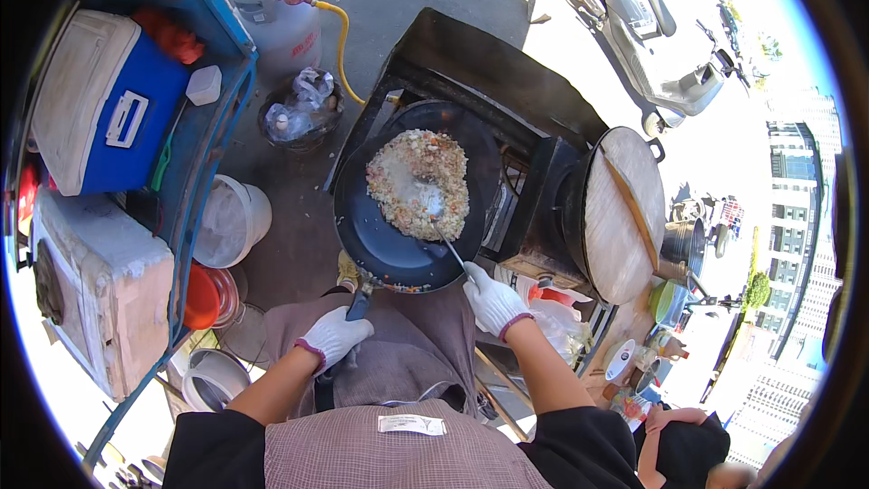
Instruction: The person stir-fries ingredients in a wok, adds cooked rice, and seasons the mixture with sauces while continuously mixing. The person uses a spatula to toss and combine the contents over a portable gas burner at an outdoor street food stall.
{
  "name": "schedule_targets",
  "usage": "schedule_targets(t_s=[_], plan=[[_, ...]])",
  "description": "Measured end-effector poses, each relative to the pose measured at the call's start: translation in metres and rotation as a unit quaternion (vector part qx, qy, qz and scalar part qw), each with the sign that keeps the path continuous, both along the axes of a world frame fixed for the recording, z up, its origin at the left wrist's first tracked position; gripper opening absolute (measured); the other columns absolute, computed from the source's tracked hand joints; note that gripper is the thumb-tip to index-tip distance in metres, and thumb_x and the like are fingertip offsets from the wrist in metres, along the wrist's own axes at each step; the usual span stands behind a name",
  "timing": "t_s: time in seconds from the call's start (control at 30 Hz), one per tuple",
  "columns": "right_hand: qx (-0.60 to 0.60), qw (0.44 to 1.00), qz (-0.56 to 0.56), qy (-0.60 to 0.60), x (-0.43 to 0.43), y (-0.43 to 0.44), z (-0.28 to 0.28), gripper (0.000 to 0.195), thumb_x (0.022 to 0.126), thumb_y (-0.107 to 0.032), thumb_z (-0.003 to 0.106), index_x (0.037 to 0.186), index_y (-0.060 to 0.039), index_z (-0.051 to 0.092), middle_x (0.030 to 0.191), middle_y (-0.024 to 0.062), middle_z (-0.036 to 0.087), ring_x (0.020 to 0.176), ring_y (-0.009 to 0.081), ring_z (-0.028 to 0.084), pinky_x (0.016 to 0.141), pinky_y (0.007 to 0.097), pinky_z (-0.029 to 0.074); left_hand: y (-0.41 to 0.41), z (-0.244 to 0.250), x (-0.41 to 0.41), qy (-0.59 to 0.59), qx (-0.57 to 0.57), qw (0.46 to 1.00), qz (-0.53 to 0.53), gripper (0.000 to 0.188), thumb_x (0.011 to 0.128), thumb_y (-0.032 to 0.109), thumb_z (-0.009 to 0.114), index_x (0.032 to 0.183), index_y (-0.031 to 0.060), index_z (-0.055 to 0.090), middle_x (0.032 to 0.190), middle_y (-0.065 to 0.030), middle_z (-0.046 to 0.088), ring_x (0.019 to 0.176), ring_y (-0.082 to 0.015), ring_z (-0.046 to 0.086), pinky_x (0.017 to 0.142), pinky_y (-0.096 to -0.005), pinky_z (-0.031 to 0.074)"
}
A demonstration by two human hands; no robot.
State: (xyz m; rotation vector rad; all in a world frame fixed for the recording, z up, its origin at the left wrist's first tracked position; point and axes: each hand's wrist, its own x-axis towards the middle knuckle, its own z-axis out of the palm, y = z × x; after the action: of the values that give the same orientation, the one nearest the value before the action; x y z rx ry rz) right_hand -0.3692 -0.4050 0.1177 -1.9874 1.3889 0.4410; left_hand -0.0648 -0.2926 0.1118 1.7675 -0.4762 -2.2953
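Fried rice [417, 183] with orange and green bits lies heaped in a dark wok [366, 231] over a soot-blackened stove [475, 54]. My left hand [338, 338], in a white knit glove, is closed around the wok's dark handle [360, 304]. In the matching glove, my right hand [493, 300] grips the thin metal handle of a ladle or spatula [453, 255]. The tool's metal head rests among the rice on the wok's right side, partly covered by grains. Stray bits of rice stick along the wok's near rim.
A gas cylinder [282, 27] feeds a yellow hose [345, 34]. Left stand a blue cooler [115, 122] on a blue-framed cart, a white bucket [254, 217] and a bag-lined bin [302, 129]. Right are a wooden-lidded pot [621, 244], a parked scooter [652, 47] and another person [686, 445].
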Motion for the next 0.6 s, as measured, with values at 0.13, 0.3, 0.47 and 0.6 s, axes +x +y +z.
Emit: schedule_targets(t_s=[0.13,0.3,0.47,0.6], plan=[[0.05,0.997,0.005,-0.066,0.029,-0.002,0.021,0.044,0.104,-0.027,0.044,0.142,-0.006,0.048,0.115,0.0279,0.066,0.099,0.0439,0.067,0.087,0.0481,0.053,-0.009,0.02,0.013,-0.011,0.02,1.0,-0.009,0.025,0.086,0.023,0.065,0.084,-0.0012,0.059,0.065,-0.0081,0.06,0.046,-0.0184,0.059,0.048,-0.0325,0.052],[0.054,0.993,-0.1,0.009,0.005,-0.015,-0.006,0.049,0.104,-0.029,0.042,0.147,-0.0067,0.045,0.115,0.0288,0.067,0.102,0.0462,0.065,0.09,0.0486,0.052,-0.017,0.002,-0.007,0.019,0.012,0.998,0.051,0.024,0.088,0.023,0.064,0.085,0.0012,0.055,0.064,-0.0045,0.057,0.049,-0.0162,0.058,0.048,-0.0312,0.053],[0.127,0.989,-0.078,-0.006,0.026,-0.004,0.021,0.047,0.105,-0.029,0.039,0.147,-0.0083,0.043,0.117,0.0308,0.064,0.102,0.0465,0.064,0.092,0.0517,0.05,-0.015,0.019,0.008,0.013,0.029,0.999,-0.037,0.027,0.088,0.026,0.063,0.091,0.0002,0.056,0.066,-0.0059,0.059,0.047,-0.0166,0.058,0.046,-0.0305,0.05],[-0.014,0.994,-0.105,-0.015,0.015,-0.02,-0.032,0.046,0.106,-0.03,0.039,0.141,-0.0018,0.046,0.117,0.0315,0.064,0.099,0.047,0.065,0.089,0.051,0.053,-0.038,0.001,-0.019,0.039,-0.017,0.999,-0.005,0.026,0.088,0.027,0.063,0.087,0.0023,0.055,0.066,-0.0059,0.059,0.049,-0.0166,0.059,0.047,-0.0306,0.05]])
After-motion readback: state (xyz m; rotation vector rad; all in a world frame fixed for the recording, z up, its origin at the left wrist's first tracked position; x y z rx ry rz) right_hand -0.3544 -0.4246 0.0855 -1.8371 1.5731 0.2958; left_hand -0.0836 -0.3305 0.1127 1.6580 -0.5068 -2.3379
